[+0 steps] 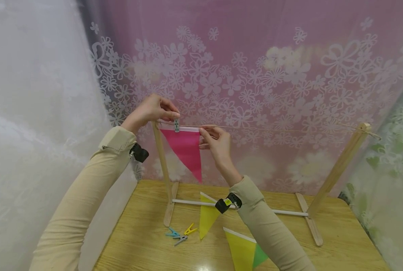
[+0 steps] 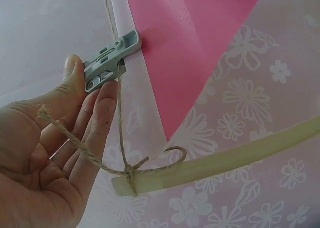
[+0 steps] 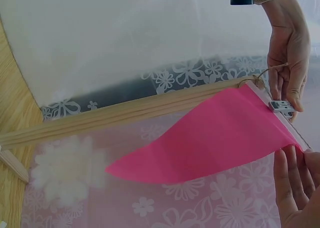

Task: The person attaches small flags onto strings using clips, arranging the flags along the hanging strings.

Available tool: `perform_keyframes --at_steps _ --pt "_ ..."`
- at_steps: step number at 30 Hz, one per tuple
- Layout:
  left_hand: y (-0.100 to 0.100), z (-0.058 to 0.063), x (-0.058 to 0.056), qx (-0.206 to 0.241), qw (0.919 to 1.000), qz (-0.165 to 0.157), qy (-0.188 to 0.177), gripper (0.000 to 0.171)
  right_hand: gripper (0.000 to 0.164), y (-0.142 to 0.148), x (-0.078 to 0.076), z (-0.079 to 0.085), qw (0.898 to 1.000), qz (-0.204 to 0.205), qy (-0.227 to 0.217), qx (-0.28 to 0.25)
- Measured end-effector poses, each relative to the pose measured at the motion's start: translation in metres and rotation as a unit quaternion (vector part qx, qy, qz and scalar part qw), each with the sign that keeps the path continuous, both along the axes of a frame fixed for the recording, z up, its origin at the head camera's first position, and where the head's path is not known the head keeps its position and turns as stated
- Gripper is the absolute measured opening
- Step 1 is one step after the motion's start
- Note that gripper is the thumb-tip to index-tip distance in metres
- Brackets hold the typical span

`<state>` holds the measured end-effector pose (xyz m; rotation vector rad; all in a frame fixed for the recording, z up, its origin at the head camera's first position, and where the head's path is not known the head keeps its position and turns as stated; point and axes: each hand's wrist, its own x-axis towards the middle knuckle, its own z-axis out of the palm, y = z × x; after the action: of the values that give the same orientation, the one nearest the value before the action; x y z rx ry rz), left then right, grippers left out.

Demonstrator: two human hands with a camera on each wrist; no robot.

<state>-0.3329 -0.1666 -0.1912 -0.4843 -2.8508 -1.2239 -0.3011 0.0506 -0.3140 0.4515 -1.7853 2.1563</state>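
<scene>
My left hand (image 1: 156,109) pinches a grey clothespin (image 2: 112,58) between thumb and fingers. The clothespin straddles the white top edge of a pink triangular pennant (image 1: 186,148) and the twine (image 2: 120,113) along it, close to the left post. At the pennant's right top corner, my right hand (image 1: 218,145) pinches the white edge between thumb and fingers. Below the line the pennant hangs with its point downward. In the left wrist view the twine is knotted round the end of the wooden post (image 2: 240,155).
The twine runs across to the right wooden post (image 1: 340,165). A white rod (image 1: 291,213) joins the stand's feet. On the table (image 1: 140,241) lie a blue clothespin (image 1: 172,232), a yellow clothespin (image 1: 190,229), another grey clothespin (image 1: 180,238), yellow pennants (image 1: 206,220) and a green pennant (image 1: 259,256).
</scene>
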Motion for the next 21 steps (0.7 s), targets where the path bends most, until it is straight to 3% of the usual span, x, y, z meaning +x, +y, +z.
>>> perform_keyframes --at_steps 12,21 --pt "0.0002 -0.0014 0.0001 -0.012 0.9997 -0.02 -0.001 0.023 0.025 0.0005 0.0 -0.0003 1.0 0.006 -0.003 0.0" --pt "-0.0022 -0.003 -0.0007 -0.036 0.9983 -0.043 -0.016 0.033 0.028 0.0018 0.0003 -0.0048 1.0 0.025 -0.017 0.002"
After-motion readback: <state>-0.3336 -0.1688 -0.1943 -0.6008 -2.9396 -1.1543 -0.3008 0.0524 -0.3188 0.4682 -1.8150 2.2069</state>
